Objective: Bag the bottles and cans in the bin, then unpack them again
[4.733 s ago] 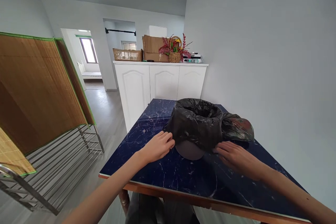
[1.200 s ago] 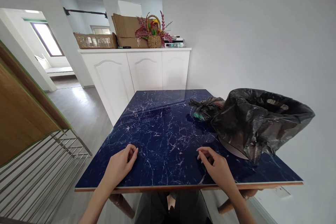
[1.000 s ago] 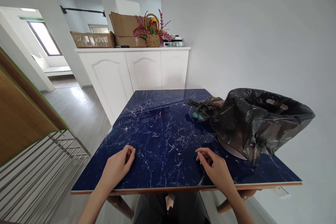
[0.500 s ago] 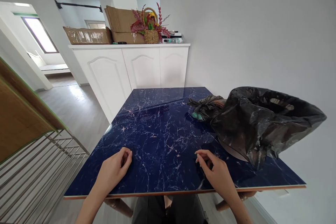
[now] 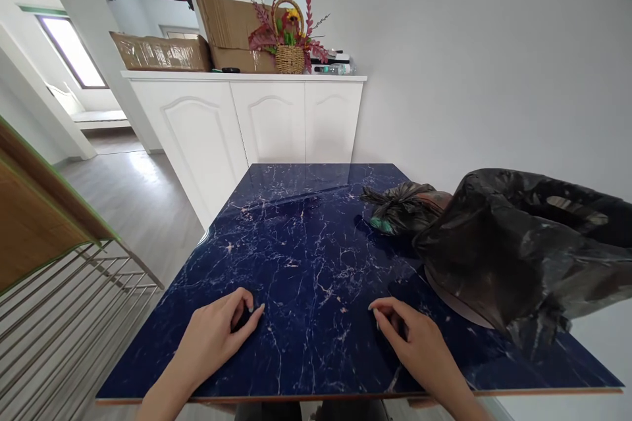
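My left hand [image 5: 217, 335] rests at the near left part of the dark blue marbled table [image 5: 306, 263], fingers curled, thumb and index tips slightly apart, nothing between them. Nearer the right side, my right hand [image 5: 412, 335] lies on the table with curled fingers, thumb and index tips a little apart, and it holds nothing. A large open black plastic bag [image 5: 498, 256] stands to the right of my right hand, not touching it. Beside it, farther back, is a smaller knotted black bag [image 5: 407, 208] with something green showing through.
Beyond the table is a white cabinet [image 5: 269, 118] carrying cardboard boxes [image 5: 162, 52], a flower basket [image 5: 289, 59] and bottles [image 5: 336, 69]. A metal rack [image 5: 99, 316] with a brown board [image 5: 44, 210] stands at the left. A wall rises on the right.
The view has shifted, so the table and bags look nearer. The thumb and index finger of my left hand have spread slightly. The bags appear farther right in the picture.
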A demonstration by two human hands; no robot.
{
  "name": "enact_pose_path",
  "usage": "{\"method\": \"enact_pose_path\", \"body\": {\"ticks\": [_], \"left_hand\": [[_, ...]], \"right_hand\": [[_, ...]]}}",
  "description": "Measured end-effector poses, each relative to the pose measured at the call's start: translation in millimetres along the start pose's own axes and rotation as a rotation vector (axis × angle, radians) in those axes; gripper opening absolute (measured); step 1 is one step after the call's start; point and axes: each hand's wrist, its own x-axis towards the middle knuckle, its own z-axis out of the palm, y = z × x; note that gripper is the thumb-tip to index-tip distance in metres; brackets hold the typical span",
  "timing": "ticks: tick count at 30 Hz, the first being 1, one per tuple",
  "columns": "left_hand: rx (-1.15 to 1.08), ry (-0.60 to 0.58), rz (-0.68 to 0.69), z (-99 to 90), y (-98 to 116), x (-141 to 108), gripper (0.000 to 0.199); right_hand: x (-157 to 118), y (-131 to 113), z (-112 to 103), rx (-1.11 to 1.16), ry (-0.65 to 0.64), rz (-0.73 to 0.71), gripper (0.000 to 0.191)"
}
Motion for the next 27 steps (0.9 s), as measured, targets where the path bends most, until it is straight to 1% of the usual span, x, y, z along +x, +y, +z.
{"method": "enact_pose_path", "body": {"ticks": [2, 4, 7, 10, 13, 15, 17, 22, 27], "left_hand": [[0.017, -0.049, 0.060, 0.1, 0.5, 15.1, 0.032], [0.041, -0.095, 0.150, 0.4, -0.6, 36.6, 0.031], [0.058, -0.151, 0.250, 4.1, -8.1, 77.7, 0.030], [0.067, -0.149, 0.234, 13.0, -22.1, 121.1, 0.030], [0.082, -0.114, 0.179, 23.9, -36.4, 154.3, 0.028], [0.085, -0.088, 0.139, 29.8, -43.4, 166.2, 0.029], [0.080, -0.067, 0.104, 33.7, -47.8, 170.5, 0.031], [0.040, -0.059, 0.069, 36.0, -52.7, 167.2, 0.032], [0.015, -0.069, 0.058, 36.1, -55.4, 166.5, 0.029]], "right_hand": [[18.6, -5.7, -1.2, -0.056, -0.077, -0.047, 0.022], [44.9, -10.9, 0.9, -0.089, -0.144, -0.106, 0.019], [94.3, -15.4, 11.9, -0.082, -0.163, -0.183, 0.014], [143.7, -17.0, 27.5, -0.052, -0.155, -0.210, 0.009], [177.6, -17.5, 39.6, 0.020, -0.169, -0.216, 0.009], [188.0, -16.8, 44.5, 0.080, -0.181, -0.204, 0.013], [190.7, -14.9, 47.8, 0.142, -0.172, -0.181, 0.018], [188.6, -9.3, 52.3, 0.267, -0.155, -0.121, 0.027], [190.3, -7.7, 53.7, 0.319, -0.170, -0.113, 0.029]]}}
